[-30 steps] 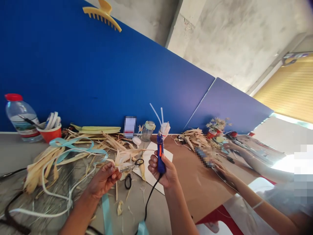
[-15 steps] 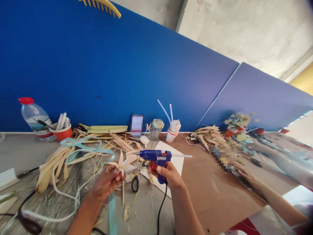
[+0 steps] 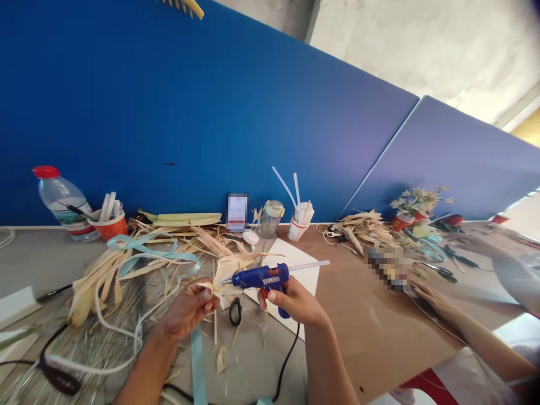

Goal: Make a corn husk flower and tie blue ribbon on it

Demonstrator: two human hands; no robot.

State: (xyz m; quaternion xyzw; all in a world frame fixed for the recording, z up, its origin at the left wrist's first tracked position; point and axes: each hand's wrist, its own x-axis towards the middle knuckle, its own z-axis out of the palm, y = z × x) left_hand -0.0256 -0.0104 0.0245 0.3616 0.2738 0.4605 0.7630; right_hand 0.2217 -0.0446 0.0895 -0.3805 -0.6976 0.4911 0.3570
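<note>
In my right hand [image 3: 301, 301] is a blue hot glue gun [image 3: 261, 277], a clear glue stick [image 3: 310, 264] poking out of its back end. Its nozzle points left and sits right by the pale corn-husk flower [image 3: 214, 288] that my left hand [image 3: 194, 306] pinches between thumb and fingers. The flower's petals blend with the husk behind, so their outline is hard to make out. Scissors [image 3: 235, 311] with black handles lie below the nozzle, partly covered. A sheet of white paper [image 3: 310, 281] lies under the glue gun.
Dried husks [image 3: 97, 281], blue ribbon [image 3: 145, 247] and white cord crowd the left side. Along the blue partition stand a bottle [image 3: 63, 202], a red cup [image 3: 110, 225], a phone [image 3: 237, 212], a jar [image 3: 270, 219] and a cup of glue sticks [image 3: 300, 225]. At right, another person's hand [image 3: 434, 298] holds a blurred-out object.
The glue gun has moved down and left, its nozzle now at the flower. The flower has turned in my left fingers. The view has shifted slightly.
</note>
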